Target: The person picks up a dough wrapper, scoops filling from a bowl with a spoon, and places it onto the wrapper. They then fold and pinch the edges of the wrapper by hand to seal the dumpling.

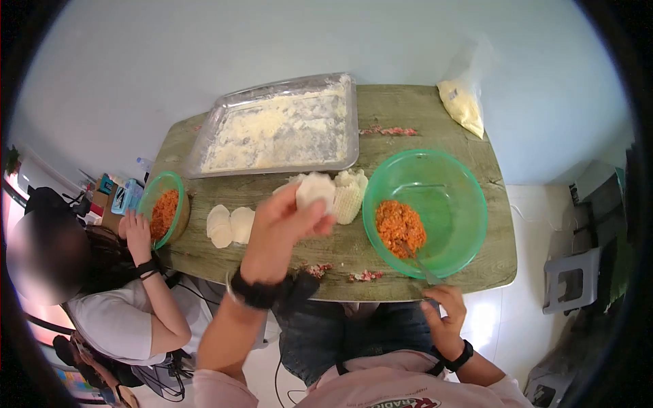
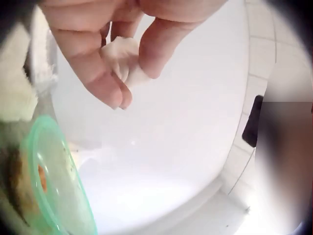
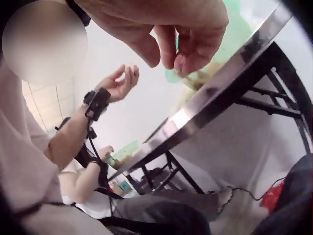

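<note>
In the head view my left hand, raised over the table, pinches a round white dumpling wrapper between thumb and fingers. The left wrist view shows this wrapper bent and creased, its far side hidden by the fingers. My right hand hovers by the table's front edge with loosely bent fingers, just below the handle of a metal utensil. That utensil leans in a green bowl, its tip in an orange-red filling. From the right wrist, my right hand shows nothing held.
Several flat wrappers lie left of my left arm. Behind them stands a floured clear tray. A pale, bumpy-textured piece sits beside the bowl, and a bag of yellowish powder at the back right. At left, another person reaches to a second bowl.
</note>
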Tool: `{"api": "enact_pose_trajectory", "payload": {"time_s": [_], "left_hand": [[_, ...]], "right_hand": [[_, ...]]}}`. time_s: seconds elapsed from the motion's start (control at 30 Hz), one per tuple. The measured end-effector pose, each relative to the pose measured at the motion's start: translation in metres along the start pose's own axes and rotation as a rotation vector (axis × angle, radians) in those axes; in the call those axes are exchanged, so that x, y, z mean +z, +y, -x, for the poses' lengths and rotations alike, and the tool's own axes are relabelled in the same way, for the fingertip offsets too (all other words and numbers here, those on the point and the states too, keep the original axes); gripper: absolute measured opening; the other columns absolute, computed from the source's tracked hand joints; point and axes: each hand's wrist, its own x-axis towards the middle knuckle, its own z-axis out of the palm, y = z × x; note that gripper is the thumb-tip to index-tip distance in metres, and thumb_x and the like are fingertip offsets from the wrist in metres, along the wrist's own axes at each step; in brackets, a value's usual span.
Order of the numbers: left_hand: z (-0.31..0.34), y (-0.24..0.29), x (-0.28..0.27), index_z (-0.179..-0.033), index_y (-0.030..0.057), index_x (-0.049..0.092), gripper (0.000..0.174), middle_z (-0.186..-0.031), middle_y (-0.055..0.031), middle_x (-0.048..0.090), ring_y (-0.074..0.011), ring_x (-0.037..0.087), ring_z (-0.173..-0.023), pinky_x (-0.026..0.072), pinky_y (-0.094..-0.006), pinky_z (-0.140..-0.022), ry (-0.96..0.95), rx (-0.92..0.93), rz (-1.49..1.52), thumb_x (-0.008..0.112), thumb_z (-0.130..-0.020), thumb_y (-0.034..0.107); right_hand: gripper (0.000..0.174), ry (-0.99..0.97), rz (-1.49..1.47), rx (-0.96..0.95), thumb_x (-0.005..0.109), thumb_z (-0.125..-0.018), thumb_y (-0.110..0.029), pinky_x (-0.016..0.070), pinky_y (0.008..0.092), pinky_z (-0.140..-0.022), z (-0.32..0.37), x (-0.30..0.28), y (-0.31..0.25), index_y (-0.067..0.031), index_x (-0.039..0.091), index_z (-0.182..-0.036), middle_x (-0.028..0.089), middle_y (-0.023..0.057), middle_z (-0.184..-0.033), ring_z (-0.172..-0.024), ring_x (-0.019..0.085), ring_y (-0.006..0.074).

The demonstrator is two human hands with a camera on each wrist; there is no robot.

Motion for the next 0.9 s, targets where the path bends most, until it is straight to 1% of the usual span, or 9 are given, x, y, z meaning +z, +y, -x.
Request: {"api": "enact_pose_trajectory", "payload": {"time_s": [0.1,0.27,0.37,0.43,0.47,0.53,0.6,0.73,0.9], "left_hand": [[-0.063,0.001,-0.011,-0.105,-0.0007,0.061,0.032,-0.089,-0.0011,0.063,-0.0069,0.057,-0.074,0.0467,-0.0202,-0.065,0.054,0.097,-0.222,0.068,-0.083,0.022],[-0.157,-0.029,-0.033,-0.089,-0.0023,0.065,0.028,-0.076,-0.004,0.061,-0.0072,0.058,-0.072,0.0489,-0.0228,-0.062,0.066,0.009,-0.487,0.071,-0.077,0.022],[-0.193,-0.041,-0.026,-0.084,-0.0013,0.065,0.029,-0.076,-0.0096,0.063,-0.0147,0.063,-0.075,0.0515,-0.0292,-0.062,0.071,-0.046,-0.645,0.073,-0.074,0.025],[-0.215,-0.055,-0.022,-0.084,-0.0003,0.065,0.028,-0.083,-0.0147,0.066,-0.0238,0.066,-0.081,0.0531,-0.0366,-0.063,0.1,0.095,-1.19,0.071,-0.074,0.025],[-0.225,-0.062,-0.019,-0.084,-0.0003,0.065,0.028,-0.083,-0.0147,0.066,-0.0238,0.066,-0.081,0.0531,-0.0366,-0.063,0.099,0.096,-1.189,0.071,-0.074,0.025],[-0.241,-0.079,-0.017,-0.087,0.0,0.068,0.042,-0.084,-0.014,0.066,-0.0301,0.064,-0.078,0.0524,-0.0365,-0.074,0.034,-0.169,-1.478,0.071,-0.071,0.039],[-0.241,-0.088,-0.017,-0.081,0.0,0.068,0.039,-0.082,-0.0161,0.065,-0.0309,0.064,-0.079,0.0517,-0.0381,-0.075,0.081,-0.053,-1.488,0.072,-0.07,0.037],[-0.236,-0.084,-0.015,-0.076,-0.0001,0.067,0.036,-0.081,-0.0175,0.065,-0.0321,0.064,-0.08,0.0518,-0.0392,-0.075,0.083,-0.068,-1.487,0.072,-0.071,0.035],[-0.228,-0.08,-0.006,-0.081,0.0023,0.069,0.035,-0.086,-0.0156,0.067,-0.031,0.064,-0.081,0.0518,-0.0392,-0.074,0.112,-0.194,-1.483,0.071,-0.072,0.036]], "right_hand": [[0.017,0.201,0.156,-0.006,0.066,-0.073,-0.004,0.041,0.0393,-0.073,-0.006,-0.001,0.031,-0.0035,0.062,-0.089,0.058,0.0123,-0.091,-0.084,0.053,0.0306],[0.015,0.19,0.52,-0.112,0.062,-0.069,-0.01,0.0374,0.0399,-0.064,-0.017,0.0,0.063,-0.0055,0.059,-0.083,0.054,0.0111,-0.083,-0.073,0.049,0.0307],[0.014,0.204,0.548,-0.155,0.062,-0.069,-0.013,0.0367,0.0395,-0.062,-0.017,0.001,0.063,-0.0061,0.06,-0.082,0.054,0.0105,-0.082,-0.071,0.048,0.0301],[0.013,0.186,0.567,-0.152,0.057,-0.073,-0.013,0.0337,0.0411,-0.062,-0.015,0.002,0.065,-0.0045,0.058,-0.082,0.048,0.012,-0.077,-0.07,0.044,0.0321],[0.013,0.187,0.569,-0.152,0.057,-0.073,-0.013,0.0337,0.0411,-0.062,-0.015,0.002,0.065,-0.0045,0.058,-0.082,0.048,0.012,-0.077,-0.07,0.044,0.0321],[0.012,0.182,0.602,-0.14,0.056,-0.074,-0.015,0.0335,0.0405,-0.062,-0.014,0.003,0.066,-0.005,0.059,-0.081,0.047,0.0115,-0.077,-0.07,0.044,0.0312],[0.012,0.195,0.604,-0.158,0.056,-0.073,-0.015,0.0334,0.0405,-0.062,-0.015,0.003,0.067,-0.0052,0.059,-0.081,0.047,0.0113,-0.077,-0.07,0.044,0.031],[0.017,0.201,0.612,-0.152,0.061,-0.066,-0.014,0.0361,0.0405,-0.063,-0.011,0.003,0.07,-0.0073,0.063,-0.081,0.054,0.0095,-0.083,-0.072,0.049,0.0293],[0.018,0.204,0.594,-0.166,0.061,-0.066,-0.014,0.036,0.0408,-0.064,-0.013,0.003,0.068,-0.0069,0.063,-0.082,0.055,0.0096,-0.083,-0.073,0.049,0.0295]]}}
